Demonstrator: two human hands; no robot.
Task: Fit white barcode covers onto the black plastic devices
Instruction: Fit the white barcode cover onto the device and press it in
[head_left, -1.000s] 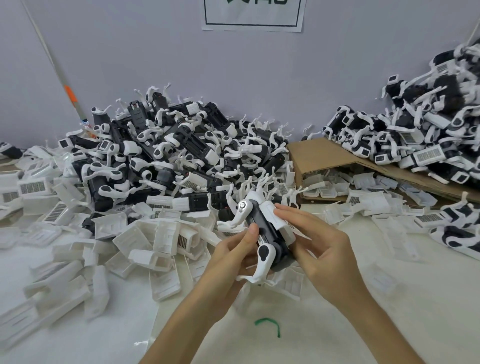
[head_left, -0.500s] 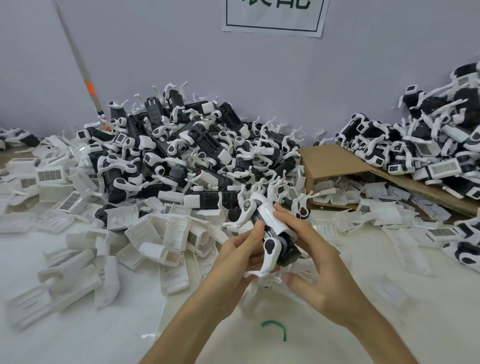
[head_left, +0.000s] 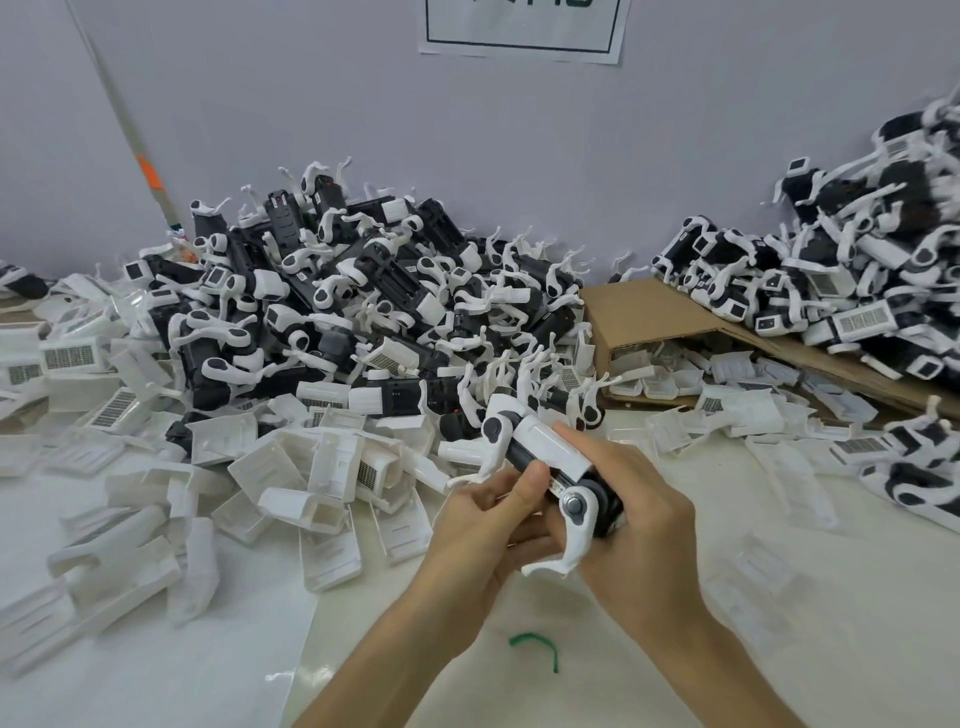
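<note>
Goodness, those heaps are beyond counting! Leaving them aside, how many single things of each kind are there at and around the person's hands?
Bare hands: 2, left hand and right hand
Black plastic device, held in both: 1
White plastic cover on it: 1
Green curved plastic strip: 1
Brown cardboard sheet: 1
Total: 6
</note>
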